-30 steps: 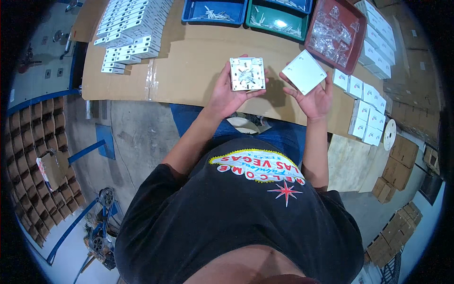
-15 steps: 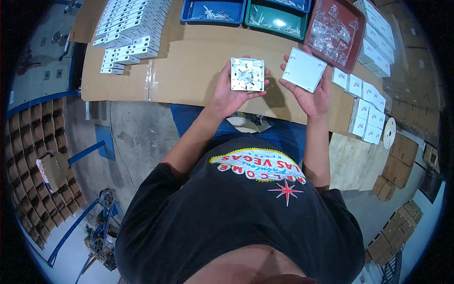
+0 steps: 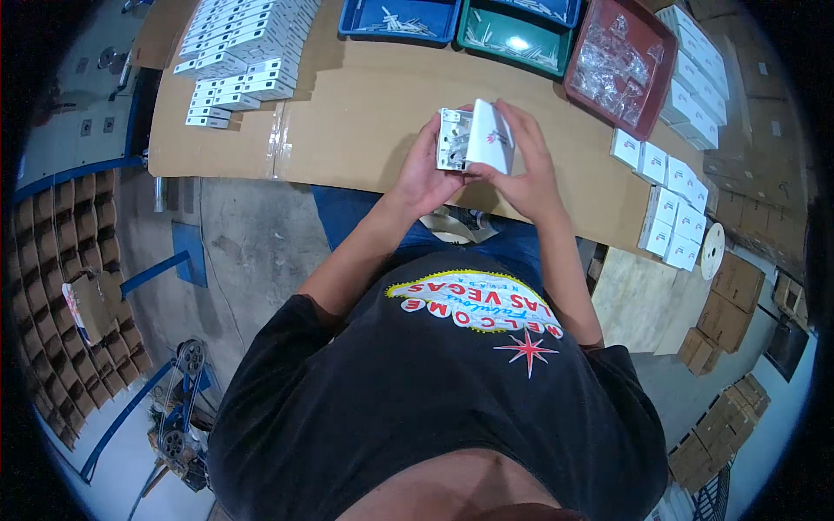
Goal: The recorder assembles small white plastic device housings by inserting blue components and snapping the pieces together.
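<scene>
The white square module (image 3: 453, 139) shows its inner side — a pale frame with small dark and metallic parts set in it — and stands nearly on edge above the middle of the desk (image 3: 365, 113). Touching its right side is a plain white cover plate (image 3: 489, 137), glossy, with a small red mark on its face. The left hand (image 3: 426, 169) has its fingers closed around the module from below and from 9 o'clock; the right hand (image 3: 519, 169) has its fingers wrapped over the cover plate from 3 o'clock and from the top.

At 12 o'clock from the hands a blue tray (image 3: 400, 30) holds small pale screws or pins, and beside it a green tray (image 3: 512, 39) holds similar thin pieces. At 1 o'clock a red tray (image 3: 627, 87) is filled with clear plastic bags — their contents too small to tell. Small white boxes (image 3: 673, 195) lie in rows at 3 o'clock, and stacked white boxes (image 3: 234, 52) at 10 o'clock.
</scene>
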`<action>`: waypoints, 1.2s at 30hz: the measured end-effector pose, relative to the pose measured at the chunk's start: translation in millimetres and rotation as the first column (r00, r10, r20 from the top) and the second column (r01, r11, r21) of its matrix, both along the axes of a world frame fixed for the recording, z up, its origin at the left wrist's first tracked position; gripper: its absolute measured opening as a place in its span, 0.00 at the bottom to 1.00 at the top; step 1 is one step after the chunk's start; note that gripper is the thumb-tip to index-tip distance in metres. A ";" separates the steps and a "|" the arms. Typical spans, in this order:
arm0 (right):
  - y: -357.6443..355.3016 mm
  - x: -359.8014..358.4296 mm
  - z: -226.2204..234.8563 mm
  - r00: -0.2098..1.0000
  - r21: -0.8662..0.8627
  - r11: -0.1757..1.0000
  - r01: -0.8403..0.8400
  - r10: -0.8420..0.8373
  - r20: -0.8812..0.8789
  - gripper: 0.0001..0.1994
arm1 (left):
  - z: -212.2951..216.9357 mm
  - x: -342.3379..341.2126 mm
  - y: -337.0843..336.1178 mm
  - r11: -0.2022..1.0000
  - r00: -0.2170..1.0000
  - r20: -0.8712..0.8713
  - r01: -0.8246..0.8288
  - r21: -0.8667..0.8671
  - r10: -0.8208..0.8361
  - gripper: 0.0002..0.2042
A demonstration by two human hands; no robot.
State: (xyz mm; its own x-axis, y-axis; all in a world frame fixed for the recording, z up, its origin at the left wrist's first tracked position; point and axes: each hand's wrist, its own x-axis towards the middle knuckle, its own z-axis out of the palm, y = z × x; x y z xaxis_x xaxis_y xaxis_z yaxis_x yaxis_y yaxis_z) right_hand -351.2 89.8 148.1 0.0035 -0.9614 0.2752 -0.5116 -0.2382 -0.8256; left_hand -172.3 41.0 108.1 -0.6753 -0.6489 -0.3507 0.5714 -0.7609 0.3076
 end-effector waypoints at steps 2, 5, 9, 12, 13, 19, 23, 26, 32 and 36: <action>-0.2 5.8 -2.2 0.997 -0.033 0.999 -0.012 0.010 -0.072 0.46 | -2.0 0.4 1.0 1.000 0.998 0.063 -0.003 0.026 0.001 0.25; -1.0 9.3 -2.7 0.992 -0.055 0.997 -0.048 0.041 -0.120 0.44 | -3.6 1.3 2.6 1.000 0.998 0.065 0.000 0.013 0.000 0.25; -3.5 9.5 -0.7 0.988 -0.039 0.998 -0.044 0.038 -0.147 0.43 | -3.9 -2.1 3.5 1.000 0.997 0.074 0.004 -0.009 -0.004 0.26; -4.6 10.2 -1.4 0.990 -0.040 0.998 -0.041 0.035 -0.140 0.42 | -1.4 -2.4 4.9 1.000 0.998 0.064 0.003 -0.013 -0.002 0.26; -4.9 10.5 -1.1 0.989 -0.042 0.998 -0.045 0.039 -0.141 0.42 | -1.8 -2.8 5.1 1.000 0.996 0.084 0.008 -0.007 -0.007 0.26; -5.5 12.7 -4.3 0.990 -0.046 0.997 -0.058 0.052 -0.132 0.42 | -6.8 -3.4 5.4 0.999 0.996 0.087 0.019 -0.028 -0.017 0.25; -6.6 12.1 -6.5 0.988 -0.072 0.995 -0.069 0.058 -0.143 0.42 | -4.1 -4.7 5.3 0.999 0.995 0.101 0.018 -0.033 -0.015 0.25; -7.2 12.0 -7.7 0.986 -0.074 0.995 -0.072 0.059 -0.158 0.42 | -6.5 -5.3 4.8 1.000 0.995 0.101 0.012 -0.028 -0.009 0.25; -6.5 11.4 -7.1 0.984 -0.018 0.997 -0.074 0.070 -0.164 0.43 | -9.7 -6.1 4.6 0.999 0.989 0.142 0.035 -0.030 -0.030 0.25; -7.1 11.1 -8.0 0.983 -0.007 0.997 -0.074 0.072 -0.170 0.42 | -10.1 -7.1 4.3 0.999 0.990 0.139 0.033 -0.031 -0.029 0.25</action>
State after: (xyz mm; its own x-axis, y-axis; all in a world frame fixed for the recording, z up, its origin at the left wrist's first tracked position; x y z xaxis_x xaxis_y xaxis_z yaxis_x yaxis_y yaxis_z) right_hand -340.2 82.6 140.0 0.1215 -0.9531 0.2770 -0.6248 -0.2903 -0.7249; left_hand -179.4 45.3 97.9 -0.6418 -0.6410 -0.4210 0.4980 -0.7658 0.4069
